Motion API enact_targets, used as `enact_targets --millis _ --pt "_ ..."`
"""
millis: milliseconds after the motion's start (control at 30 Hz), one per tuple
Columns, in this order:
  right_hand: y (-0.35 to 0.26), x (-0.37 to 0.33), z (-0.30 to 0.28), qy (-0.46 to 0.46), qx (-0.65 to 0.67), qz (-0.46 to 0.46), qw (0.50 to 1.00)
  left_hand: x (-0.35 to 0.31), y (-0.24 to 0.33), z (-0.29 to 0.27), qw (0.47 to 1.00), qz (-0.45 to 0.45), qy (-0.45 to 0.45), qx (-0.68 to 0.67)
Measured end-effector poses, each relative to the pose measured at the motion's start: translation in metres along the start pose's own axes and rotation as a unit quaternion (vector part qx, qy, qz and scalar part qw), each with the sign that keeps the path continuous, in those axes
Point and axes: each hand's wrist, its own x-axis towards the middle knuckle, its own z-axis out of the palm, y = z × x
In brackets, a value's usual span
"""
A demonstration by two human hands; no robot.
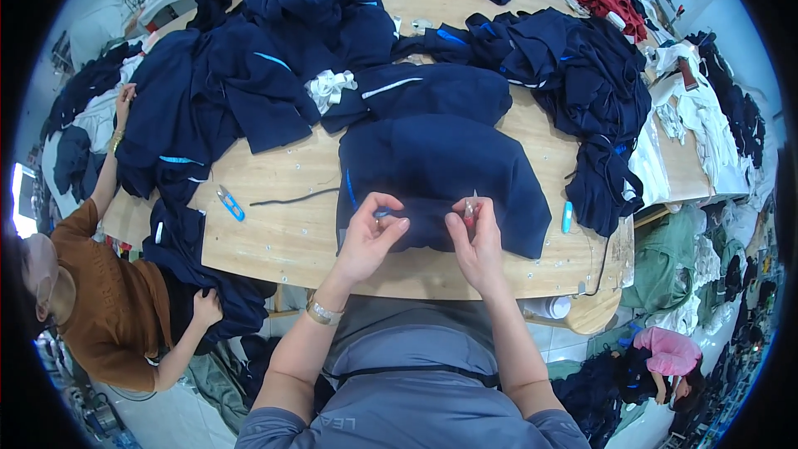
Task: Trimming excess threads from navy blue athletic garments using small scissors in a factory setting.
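A dark navy garment (pixel 440 158) lies spread on the table in front of me, its near edge below my hands. My left hand (pixel 370 229) is over the left part of that edge, thumb and forefinger apart, the other fingers curled. I see nothing between its fingers. Over the right part, my right hand (pixel 478 249) is closed around small thread snips (pixel 470 213) with a red part and a pointed metal tip. Its fingers hide most of the tool. A light blue stripe shows on the garment beside my left hand.
Blue-handled snips (pixel 232 204) and a dark cord (pixel 295 198) lie left on the wooden table (pixel 283 241). Navy garment heaps (pixel 224 83) stand left and right (pixel 573 75). White ribbon (pixel 331 90) lies behind. A light blue tool (pixel 567 217) sits right. Co-workers are around the table; one (pixel 116 299) sits left.
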Motion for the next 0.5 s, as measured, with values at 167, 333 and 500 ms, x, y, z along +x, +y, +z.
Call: enact_targets --millis 167,333,500 --pt "-0.018 -0.003 -0.002 0.062 -0.150 -0.117 0.980 0.000 0.007 0.000 0.992 -0.034 0.031 -0.118" --pt "-0.023 -0.001 -0.003 0.121 -0.257 -0.237 0.929 0.000 0.011 -0.001 0.982 -0.046 0.039 -0.179" --pt "-0.022 -0.008 -0.003 0.053 -0.225 -0.189 0.954 -0.001 0.026 0.007 0.981 -0.042 0.051 -0.181"
